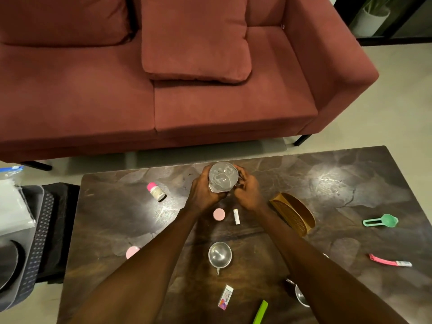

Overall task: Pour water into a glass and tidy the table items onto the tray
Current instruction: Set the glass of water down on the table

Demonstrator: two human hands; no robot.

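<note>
Both hands hold a clear plastic bottle (223, 176) just above the far edge of the dark table (339, 188). My left hand (203, 191) wraps its left side. My right hand (248, 191) has its fingers closed against its right side; what they grip there is hidden. A steel cup (219, 254) stands empty between my forearms. Right of my right hand, a brown slatted tray (292, 215) rests tilted on its edge.
Scattered on the table: a small pink-capped bottle (156, 191) lying down, two pink lids (219, 214) (132, 252), a white tube (236, 216), a small box (225, 297), a green strip (260, 312), a green scoop (381, 221), a pink-white tool (390, 261). A red sofa (187, 101) stands behind.
</note>
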